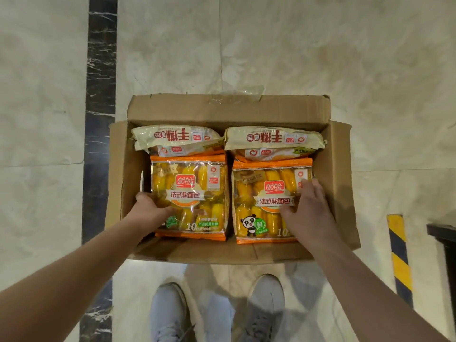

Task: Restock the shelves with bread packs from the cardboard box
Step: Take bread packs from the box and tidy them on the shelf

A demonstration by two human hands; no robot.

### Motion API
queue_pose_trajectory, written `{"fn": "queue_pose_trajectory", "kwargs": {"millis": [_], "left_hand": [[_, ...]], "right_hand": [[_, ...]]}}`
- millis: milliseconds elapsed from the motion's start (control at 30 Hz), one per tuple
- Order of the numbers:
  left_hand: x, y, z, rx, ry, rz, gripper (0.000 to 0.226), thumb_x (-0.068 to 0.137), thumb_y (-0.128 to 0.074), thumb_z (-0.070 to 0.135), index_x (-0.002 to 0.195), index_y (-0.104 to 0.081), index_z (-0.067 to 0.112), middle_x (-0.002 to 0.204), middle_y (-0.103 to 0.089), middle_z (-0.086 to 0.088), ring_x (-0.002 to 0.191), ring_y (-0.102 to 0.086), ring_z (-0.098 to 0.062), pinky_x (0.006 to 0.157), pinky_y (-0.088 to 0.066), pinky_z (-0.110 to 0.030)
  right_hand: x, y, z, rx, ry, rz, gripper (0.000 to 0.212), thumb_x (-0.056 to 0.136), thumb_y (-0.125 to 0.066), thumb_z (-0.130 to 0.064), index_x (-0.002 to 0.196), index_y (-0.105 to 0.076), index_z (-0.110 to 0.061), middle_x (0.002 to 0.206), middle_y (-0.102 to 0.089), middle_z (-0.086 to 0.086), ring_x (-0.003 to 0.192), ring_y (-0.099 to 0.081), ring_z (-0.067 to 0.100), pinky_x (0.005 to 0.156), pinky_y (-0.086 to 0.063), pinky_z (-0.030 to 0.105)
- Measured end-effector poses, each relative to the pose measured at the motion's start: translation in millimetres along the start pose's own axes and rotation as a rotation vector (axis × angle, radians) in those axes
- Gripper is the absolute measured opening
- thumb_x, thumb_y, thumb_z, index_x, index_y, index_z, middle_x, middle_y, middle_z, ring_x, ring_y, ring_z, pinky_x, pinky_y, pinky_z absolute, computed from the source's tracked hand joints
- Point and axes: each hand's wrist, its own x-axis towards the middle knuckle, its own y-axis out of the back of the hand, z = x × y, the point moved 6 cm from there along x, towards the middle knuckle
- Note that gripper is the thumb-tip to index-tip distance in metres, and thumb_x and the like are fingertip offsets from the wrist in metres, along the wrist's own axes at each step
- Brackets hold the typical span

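Note:
An open cardboard box (343,183) stands on the floor in front of my feet. Inside lie two orange bread packs side by side, the left pack (195,193) and the right pack (269,201). Behind them sit two cream-coloured bread packs, one at the back left (172,138) and one at the back right (274,139). My left hand (150,211) grips the left edge of the left orange pack, thumb on top. My right hand (308,211) lies flat on the right side of the right orange pack with fingers spread; whether it grips the pack is unclear.
The box rests on pale marble floor with a dark stripe (101,95) running along the left. A yellow-and-black striped post (399,255) and a dark fixture edge (444,243) stand at the right. My two shoes (217,312) are just below the box.

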Motion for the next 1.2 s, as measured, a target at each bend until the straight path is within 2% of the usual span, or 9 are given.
{"fn": "queue_pose_trajectory", "kwargs": {"millis": [167, 267, 400, 600, 800, 867, 967, 1067, 1200], "left_hand": [[-10.1, -6.8, 2.6, -0.106, -0.018, 0.018, 0.077, 0.085, -0.081, 0.022, 0.140, -0.029, 0.006, 0.133, -0.050, -0.016, 0.128, -0.054, -0.035, 0.084, -0.048, -0.038], [-14.7, -4.6, 1.7, -0.169, -0.041, 0.005, 0.091, 0.081, -0.084, 0.026, 0.149, -0.026, 0.007, 0.142, -0.050, -0.016, 0.131, -0.053, -0.035, 0.094, -0.050, -0.043], [-13.9, 0.0, -1.3, -0.129, -0.077, -0.164, 0.081, 0.070, -0.087, 0.043, 0.137, -0.048, 0.018, 0.127, -0.066, -0.004, 0.101, -0.067, -0.020, 0.082, -0.055, -0.035], [-23.5, 12.2, 5.1, -0.183, -0.169, -0.236, 0.105, 0.044, -0.096, 0.059, 0.135, -0.052, 0.031, 0.122, -0.073, 0.002, 0.107, -0.073, -0.021, 0.093, -0.059, -0.053], [-28.5, 18.3, 7.5, -0.167, -0.192, -0.157, 0.077, 0.066, -0.089, 0.040, 0.128, -0.045, 0.024, 0.123, -0.067, 0.000, 0.107, -0.070, -0.025, 0.092, -0.059, -0.052], [-28.5, 20.0, 3.4, -0.157, -0.212, -0.136, 0.079, 0.063, -0.090, 0.049, 0.126, -0.047, 0.028, 0.121, -0.068, 0.002, 0.105, -0.070, -0.024, 0.092, -0.059, -0.051], [-31.6, 22.1, -1.1, -0.132, -0.271, -0.177, 0.099, 0.040, -0.087, 0.074, 0.127, -0.054, 0.039, 0.113, -0.074, 0.010, 0.100, -0.074, -0.018, 0.090, -0.060, -0.051], [-31.1, 24.4, -0.2, -0.194, -0.318, -0.256, 0.096, 0.042, -0.087, 0.068, 0.128, -0.058, 0.038, 0.113, -0.077, 0.010, 0.098, -0.076, -0.016, 0.086, -0.062, -0.047], [-35.2, 31.4, -0.6, -0.273, -0.336, -0.276, 0.083, 0.052, -0.093, 0.060, 0.124, -0.060, 0.033, 0.104, -0.079, 0.011, 0.089, -0.078, -0.013, 0.064, -0.061, -0.027]], "right_hand": [[7.5, -8.2, -0.8, 0.157, -0.082, 0.021, 0.100, 0.091, -0.075, -0.033, 0.163, -0.006, -0.020, 0.167, -0.023, 0.006, 0.152, -0.031, 0.028, 0.118, -0.039, 0.050], [8.4, -8.4, 1.0, 0.247, -0.169, 0.020, 0.100, 0.090, -0.076, -0.031, 0.162, -0.009, -0.017, 0.162, -0.031, 0.008, 0.147, -0.040, 0.031, 0.115, -0.042, 0.051], [12.3, -3.1, 3.1, 0.325, -0.241, 0.006, 0.100, 0.088, -0.078, -0.033, 0.162, -0.014, -0.015, 0.162, -0.031, 0.008, 0.150, -0.033, 0.030, 0.121, -0.035, 0.050], [13.5, -5.4, 1.7, 0.306, -0.298, -0.027, 0.104, 0.085, -0.080, -0.037, 0.162, -0.013, -0.014, 0.163, -0.025, 0.011, 0.151, -0.030, 0.034, 0.121, -0.034, 0.053], [19.0, -15.8, -5.6, 0.223, -0.317, -0.122, 0.120, 0.082, -0.081, -0.049, 0.163, -0.001, -0.011, 0.165, -0.010, 0.013, 0.151, -0.027, 0.036, 0.118, -0.035, 0.049], [20.9, -20.3, -3.4, 0.271, -0.334, -0.118, 0.127, 0.079, -0.084, -0.047, 0.163, 0.004, -0.010, 0.169, -0.008, 0.013, 0.154, -0.020, 0.034, 0.119, -0.031, 0.049], [23.6, -22.2, 2.6, 0.317, -0.378, -0.066, 0.129, 0.073, -0.089, -0.047, 0.162, -0.003, -0.011, 0.166, -0.021, 0.013, 0.152, -0.026, 0.035, 0.117, -0.035, 0.051], [21.0, -23.1, 5.4, 0.321, -0.435, -0.081, 0.129, 0.061, -0.092, -0.057, 0.158, -0.021, -0.012, 0.160, -0.035, 0.014, 0.149, -0.034, 0.037, 0.115, -0.037, 0.053], [16.3, -28.8, 8.4, 0.345, -0.460, -0.197, 0.123, 0.039, -0.088, -0.076, 0.140, -0.050, -0.019, 0.145, -0.055, 0.010, 0.135, -0.052, 0.035, 0.110, -0.046, 0.056]]}}
